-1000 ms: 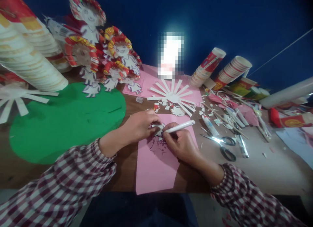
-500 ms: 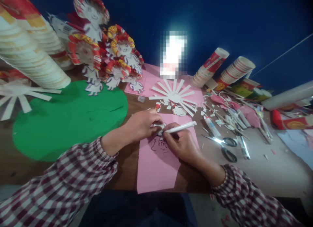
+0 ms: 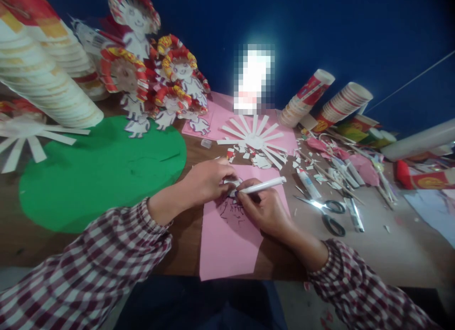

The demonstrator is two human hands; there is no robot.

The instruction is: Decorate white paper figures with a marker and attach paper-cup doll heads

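Note:
My right hand (image 3: pixel 265 206) is closed round a white marker (image 3: pixel 265 184), its tip down by a small white paper piece (image 3: pixel 232 182). The fingers of my left hand (image 3: pixel 213 180) are bent together on that piece, pinching or pressing it, and hide part of it. Both hands rest over a pink sheet (image 3: pixel 227 249) that bears dark pen marks just below the fingertips. Beyond the sheet lies a white paper cutout with strips fanning out (image 3: pixel 254 139).
A green oval sheet (image 3: pixel 95 178) lies left, near stacked paper cups (image 3: pixel 53 78) and decorated paper figures (image 3: pixel 137 78). On the right are scissors (image 3: pixel 325 206), a glue tube (image 3: pixel 308 184), paper scraps and more cup stacks (image 3: pixel 343 105). A blue wall (image 3: pixel 320 26) stands behind.

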